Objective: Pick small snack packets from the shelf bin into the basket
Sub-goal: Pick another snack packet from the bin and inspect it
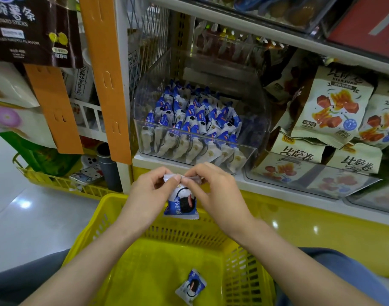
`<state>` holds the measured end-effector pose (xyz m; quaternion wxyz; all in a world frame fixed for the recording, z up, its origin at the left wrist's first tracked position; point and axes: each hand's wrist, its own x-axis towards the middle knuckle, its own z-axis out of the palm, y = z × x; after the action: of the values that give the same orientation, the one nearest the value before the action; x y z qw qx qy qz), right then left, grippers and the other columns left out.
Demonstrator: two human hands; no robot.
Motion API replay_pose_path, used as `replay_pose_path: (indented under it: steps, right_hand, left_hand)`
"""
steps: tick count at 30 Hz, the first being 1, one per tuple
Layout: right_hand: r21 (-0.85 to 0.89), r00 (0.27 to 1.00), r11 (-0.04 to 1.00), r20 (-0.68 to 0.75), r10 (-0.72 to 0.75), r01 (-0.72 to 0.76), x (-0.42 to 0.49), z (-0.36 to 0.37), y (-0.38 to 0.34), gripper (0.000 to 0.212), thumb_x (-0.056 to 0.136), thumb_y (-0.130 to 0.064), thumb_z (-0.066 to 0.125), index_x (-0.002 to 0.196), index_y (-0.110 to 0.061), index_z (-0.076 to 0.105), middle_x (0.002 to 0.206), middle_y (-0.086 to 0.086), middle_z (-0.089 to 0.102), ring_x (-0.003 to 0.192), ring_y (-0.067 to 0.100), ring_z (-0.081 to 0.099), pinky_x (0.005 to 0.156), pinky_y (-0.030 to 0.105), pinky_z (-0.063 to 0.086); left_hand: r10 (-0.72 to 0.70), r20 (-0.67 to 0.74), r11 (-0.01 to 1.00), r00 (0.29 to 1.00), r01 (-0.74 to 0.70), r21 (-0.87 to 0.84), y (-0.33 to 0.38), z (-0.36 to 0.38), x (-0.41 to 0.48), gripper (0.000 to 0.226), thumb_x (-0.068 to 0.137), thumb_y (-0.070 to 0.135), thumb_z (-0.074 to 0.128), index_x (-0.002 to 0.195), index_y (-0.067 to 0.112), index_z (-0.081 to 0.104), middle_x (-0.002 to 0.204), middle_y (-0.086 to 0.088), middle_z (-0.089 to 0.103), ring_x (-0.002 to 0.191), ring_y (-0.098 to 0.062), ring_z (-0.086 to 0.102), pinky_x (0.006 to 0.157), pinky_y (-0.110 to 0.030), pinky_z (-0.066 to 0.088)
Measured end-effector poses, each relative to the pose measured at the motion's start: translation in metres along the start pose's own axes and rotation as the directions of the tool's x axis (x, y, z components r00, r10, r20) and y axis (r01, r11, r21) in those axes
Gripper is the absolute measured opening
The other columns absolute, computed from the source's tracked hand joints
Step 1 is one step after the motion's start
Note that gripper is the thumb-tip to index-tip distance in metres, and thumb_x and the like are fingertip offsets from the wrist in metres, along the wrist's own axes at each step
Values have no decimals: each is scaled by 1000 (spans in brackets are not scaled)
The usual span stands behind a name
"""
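Above a slatted plastic basket (145,270), crinkly packet (182,205).

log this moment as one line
left hand: pinches held packet | right hand: pinches held packet | basket: one loose packet inside | shelf bin: well stocked

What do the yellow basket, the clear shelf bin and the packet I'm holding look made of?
The basket: likely moulded plastic, opaque yellow, slotted walls, slight sheen. The bin: clear rigid plastic, perhaps acrylic; stacked packets show through, glare on its curved wall. The held packet: thin glossy printed film, crimped seal at its bottom edge.
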<state>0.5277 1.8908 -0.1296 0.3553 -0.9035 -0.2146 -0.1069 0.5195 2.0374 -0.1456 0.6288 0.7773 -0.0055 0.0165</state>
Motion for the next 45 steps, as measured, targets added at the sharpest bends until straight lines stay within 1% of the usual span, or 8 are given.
replay_pose_path:
  steps: [7, 14, 18, 23, 30, 34, 40, 45]
  right_hand:
    - [200, 976, 962, -71, 206, -188, 4, -1, 3, 10, 86, -23, 63, 77, -26, 63, 68, -13, 61, 66, 2, 56, 59, 15, 44]
    - [611, 869, 664, 80, 488, -430, 11, -2, 4, 18, 89, -14, 59, 72, -15, 63, 71, 3, 66, 59, 5, 62, 52, 18, 51]
    - [748, 887, 493, 288, 361, -444, 10, -4, 1, 25, 93, -25, 51, 95, -7, 69, 92, 6, 72, 84, 12, 67, 70, 20, 54]
    - [600, 928, 709, 226, 295, -372, 8, 2, -3, 15, 88, -15, 60, 103, -20, 62, 99, -7, 67, 83, -3, 63, 78, 16, 51]
    - [545, 915, 738, 178, 361, -397, 6, 12, 0, 25, 82, -30, 67, 105, -24, 58, 109, -5, 64, 96, 19, 65, 84, 39, 55]
    - [459, 941, 823, 106, 322, -333, 5, 13, 1, 24, 81, -28, 68, 103, -26, 58, 102, -12, 65, 90, 7, 64, 78, 27, 56]
    - [263, 978, 943, 85, 188, -204, 1, 11, 0, 28, 87, -19, 63, 115, -22, 63, 101, -13, 66, 88, -7, 61, 69, 6, 48]
    - [162, 986, 973, 71, 152, -162, 0, 10, -1, 29, 94, -17, 50, 121, -19, 61, 109, -6, 69, 97, 1, 63, 86, 19, 50]
  left_hand:
    - [-15, 5, 999, 1000, 15, -49, -1, 0, 4, 7, 87, 18, 61, 92, 20, 57, 86, -2, 64, 85, -15, 60, 71, -21, 49]
    - [117, 63, 992, 991, -119, 35, -1, 5, -5, 24, 83, 26, 65, 99, 33, 49, 98, 17, 61, 83, 2, 61, 63, -18, 52]
    - [84, 65, 996, 994, -86, 30, -2, 2, -4, 26, 82, 30, 66, 101, 32, 49, 99, 14, 63, 88, 3, 59, 75, -17, 47]
    - [-120, 93, 954, 988, 141, -265, 6, 3, 0, 12, 95, 33, 43, 96, 33, 55, 103, 4, 65, 87, -6, 64, 75, -17, 49]
    - [-129, 134, 961, 983, 157, -230, 6, 0, -1, 22, 97, 35, 38, 94, 35, 59, 104, 9, 67, 98, -2, 62, 79, -13, 44]
    - [-92, 143, 947, 985, 131, -294, 8, 1, -3, 16, 94, 33, 43, 91, 34, 59, 79, 24, 71, 79, 12, 64, 59, -4, 46]
    - [-100, 36, 990, 994, 103, -92, -1, 1, -1, 9, 93, 33, 49, 90, 35, 57, 96, 9, 69, 97, -10, 64, 87, -31, 51]
    - [-90, 8, 994, 996, 89, 68, -6, -1, 3, 12, 92, 34, 51, 81, 31, 55, 80, 9, 65, 76, -8, 63, 76, -37, 54]
